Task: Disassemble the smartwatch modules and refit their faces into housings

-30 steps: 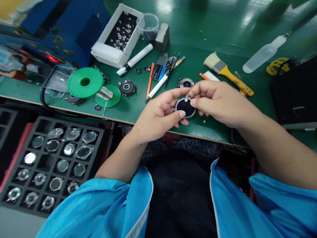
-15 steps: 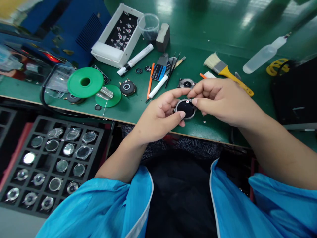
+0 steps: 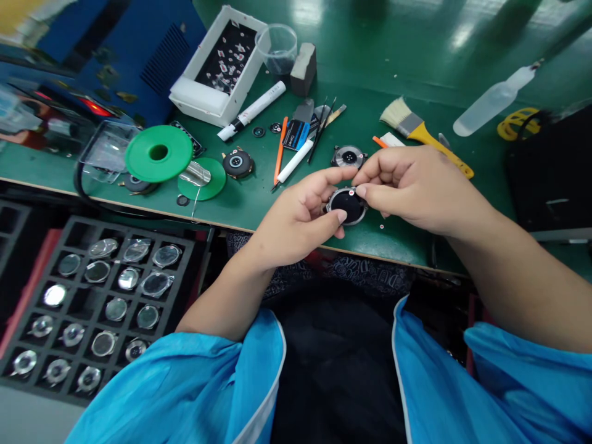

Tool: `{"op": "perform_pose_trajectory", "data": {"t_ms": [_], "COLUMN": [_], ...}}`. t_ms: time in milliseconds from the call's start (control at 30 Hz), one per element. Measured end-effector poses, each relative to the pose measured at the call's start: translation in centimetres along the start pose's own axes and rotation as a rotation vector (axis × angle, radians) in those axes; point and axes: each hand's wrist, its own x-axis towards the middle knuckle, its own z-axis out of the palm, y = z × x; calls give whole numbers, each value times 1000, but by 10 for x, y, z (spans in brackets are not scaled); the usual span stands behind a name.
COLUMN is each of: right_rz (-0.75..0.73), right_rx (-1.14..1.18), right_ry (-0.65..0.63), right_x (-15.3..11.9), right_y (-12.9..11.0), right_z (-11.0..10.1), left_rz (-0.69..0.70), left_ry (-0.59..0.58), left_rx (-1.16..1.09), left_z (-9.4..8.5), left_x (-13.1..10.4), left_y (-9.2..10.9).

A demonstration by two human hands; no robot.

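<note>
My left hand (image 3: 300, 219) is closed around the left side of a round watch (image 3: 349, 208), its thumb on the lower left of the rim. The watch has a dark face and a silvery bezel, and is held just over the near edge of the bench. At the upper right of its rim, the thumb and forefinger of my right hand (image 3: 414, 191) pinch together against it. A small white and red sticker (image 3: 352, 193) shows on the face beside that thumb. Just beyond the fingers lies another watch body (image 3: 348, 155), back side up.
On the green bench (image 3: 351, 68) are a brush (image 3: 419, 129), a squeeze bottle (image 3: 493, 102), a white marker (image 3: 254, 111), a green spool (image 3: 160, 153), a black watch back (image 3: 238, 163) and a white box (image 3: 217, 108) of stickers. A foam tray (image 3: 83, 302) of watches sits lower left.
My right thumb and forefinger have shifted very slightly at the watch's rim. The watch has tilted or moved down a little; both hands stay on it.
</note>
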Motion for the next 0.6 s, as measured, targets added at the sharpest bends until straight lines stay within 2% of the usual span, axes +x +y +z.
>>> {"op": "perform_pose_trajectory", "data": {"t_ms": [367, 600], "right_rz": [20, -23], "right_rx": [-20, 20], "right_ry": [2, -12], "right_x": [-1, -1], "right_y": [-8, 1], "right_z": [0, -2], "left_rz": [11, 16], "left_ry": [-34, -36], "left_rx": [14, 7], "left_z": [1, 0], "left_x": [0, 0], "left_y": [-1, -1]}}
